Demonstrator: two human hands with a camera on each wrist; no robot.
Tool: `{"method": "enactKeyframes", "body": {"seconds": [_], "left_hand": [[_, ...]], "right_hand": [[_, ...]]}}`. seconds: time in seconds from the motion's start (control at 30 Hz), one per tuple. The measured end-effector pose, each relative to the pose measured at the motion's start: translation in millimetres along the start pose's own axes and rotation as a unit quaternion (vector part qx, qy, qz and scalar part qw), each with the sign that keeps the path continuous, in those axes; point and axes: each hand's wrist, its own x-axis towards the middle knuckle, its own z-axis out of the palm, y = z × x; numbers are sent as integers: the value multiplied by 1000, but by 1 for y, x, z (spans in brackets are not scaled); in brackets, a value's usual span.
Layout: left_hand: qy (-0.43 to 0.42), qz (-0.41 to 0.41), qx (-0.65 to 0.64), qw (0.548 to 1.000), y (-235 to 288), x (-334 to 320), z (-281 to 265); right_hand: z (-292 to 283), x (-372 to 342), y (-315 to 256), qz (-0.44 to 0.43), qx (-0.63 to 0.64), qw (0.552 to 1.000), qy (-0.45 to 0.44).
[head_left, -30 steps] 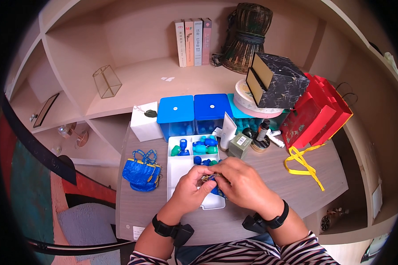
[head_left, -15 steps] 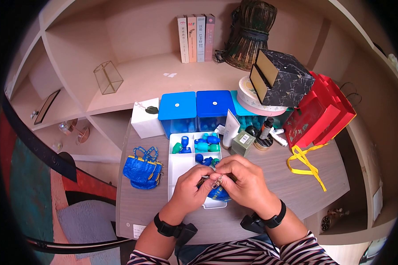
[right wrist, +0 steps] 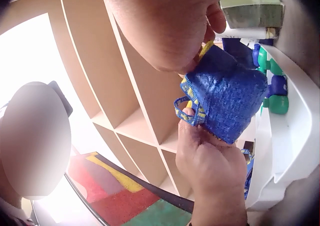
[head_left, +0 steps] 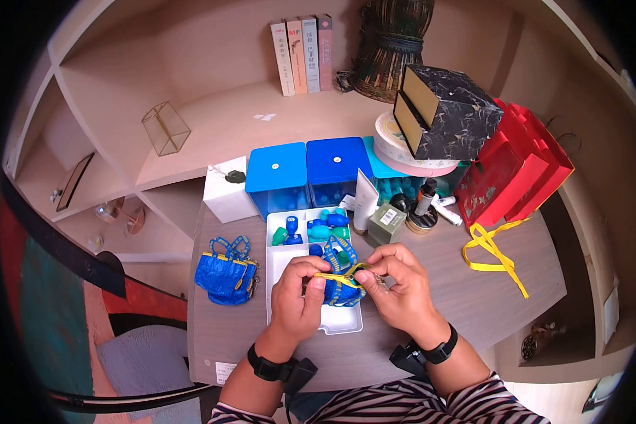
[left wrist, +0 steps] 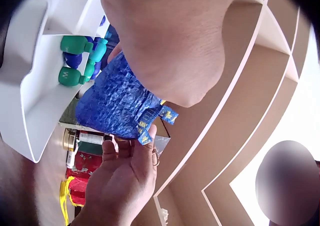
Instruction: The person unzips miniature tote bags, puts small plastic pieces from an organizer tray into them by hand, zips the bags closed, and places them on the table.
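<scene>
Both hands hold a small blue woven bag (head_left: 340, 295) with yellow trim and patterned blue-and-yellow straps. My left hand (head_left: 298, 295) pinches the left end of its yellow-edged top between thumb and fingers. At the opposite end, the fingers of my right hand (head_left: 403, 288) grip the same edge, near a small metal piece. The straps (head_left: 340, 254) stick up away from me. Below the bag lies a white divided tray (head_left: 281, 272). Both wrist views show the crinkled bag body (left wrist: 112, 101) hanging between the hands.
Small blue and green bottle-shaped pieces (head_left: 327, 225) fill the tray's far compartments. Other small blue bags (head_left: 222, 279) lie left of it. Behind stand blue-lidded boxes (head_left: 277, 169), a white tube (head_left: 364, 205) and a green box (head_left: 385, 225). A red paper bag (head_left: 498, 173) and yellow ribbon (head_left: 498, 267) are at right.
The hands have moved apart from close together, drawing the bag's yellow-edged top out between them. The straps and more of the bag now show, and the metal clasp is less visible.
</scene>
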Motion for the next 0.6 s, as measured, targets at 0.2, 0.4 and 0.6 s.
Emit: {"method": "enactKeyframes", "body": {"seconds": [0.2,0.4,0.6], "left_hand": [[-12,-31,-10,999,-12,-9,3],[-45,-49,1,998,0,-8,2],[-25,-4,-7,1000,-3,-11,3]], "right_hand": [[1,-3,10,18,12,1000,10],[-5,0,9,63,49,997,11],[-6,1,7,83,88,992,23]]}}
